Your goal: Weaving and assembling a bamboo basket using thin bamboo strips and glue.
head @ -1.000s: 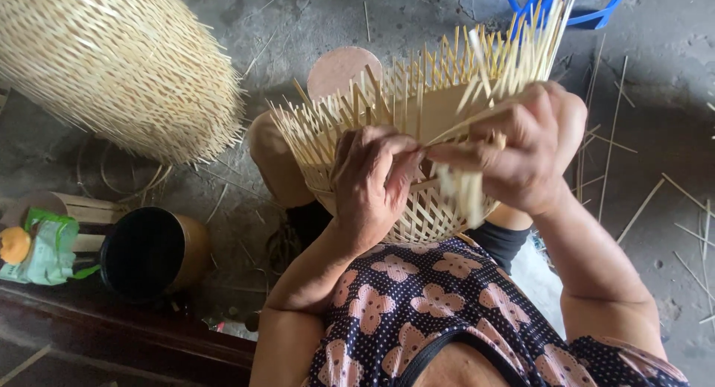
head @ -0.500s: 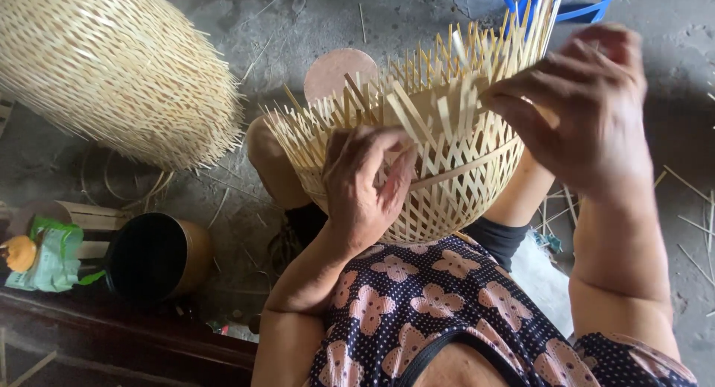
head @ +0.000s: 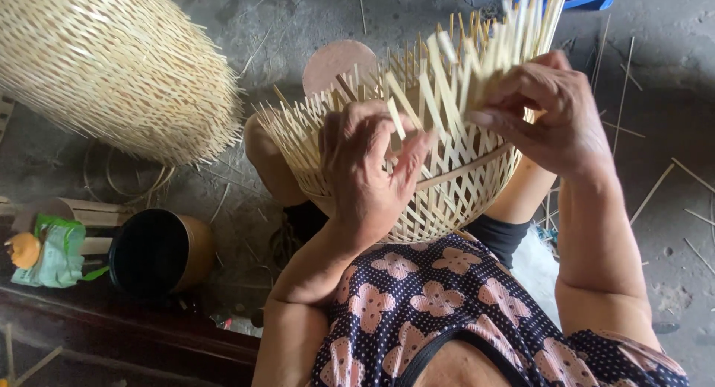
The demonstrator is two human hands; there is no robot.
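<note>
Since the earlier frame, right hand [head: 555, 119] has dropped down from up high and now pinches the upright pale bamboo strips [head: 514, 37] at the rim, around 1 o'clock of the half-woven pale bamboo basket [head: 439, 186]. Left hand [head: 369, 167] hasn't really shifted; it's pressed on the basket's near wall at about 9 o'clock, fingers curled round a loose strip, thumb up, though I can't quite tell how tight that hold is. Basket sits on the person's lap, open weave, loose ends fanning out. At 10 o'clock of it lies a big finished woven bamboo basket [head: 112, 67] on the concrete floor [head: 670, 96]. Down at 8 o'clock there's a round dark-inside tin can [head: 160, 253] beside a green plastic bag [head: 56, 249].
</note>
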